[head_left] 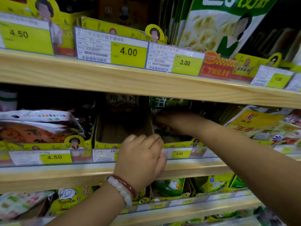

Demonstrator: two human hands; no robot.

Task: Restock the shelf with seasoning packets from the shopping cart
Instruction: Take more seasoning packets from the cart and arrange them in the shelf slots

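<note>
My right hand reaches deep into a yellow display box on the middle shelf. In the shadow its fingers look stretched out to the left against green seasoning packets standing in that box. My left hand, with a red and a white bracelet on the wrist, grips the box fronts where the empty cardboard box meets the green-packet box, fingers curled over the top edge. No shopping cart is in view.
Wooden shelf boards carry price tags of 4.50, 4.00 and 3.00. Orange-and-white packets lie in the box to the left, yellow packets to the right. More green and yellow packets fill the lower shelf.
</note>
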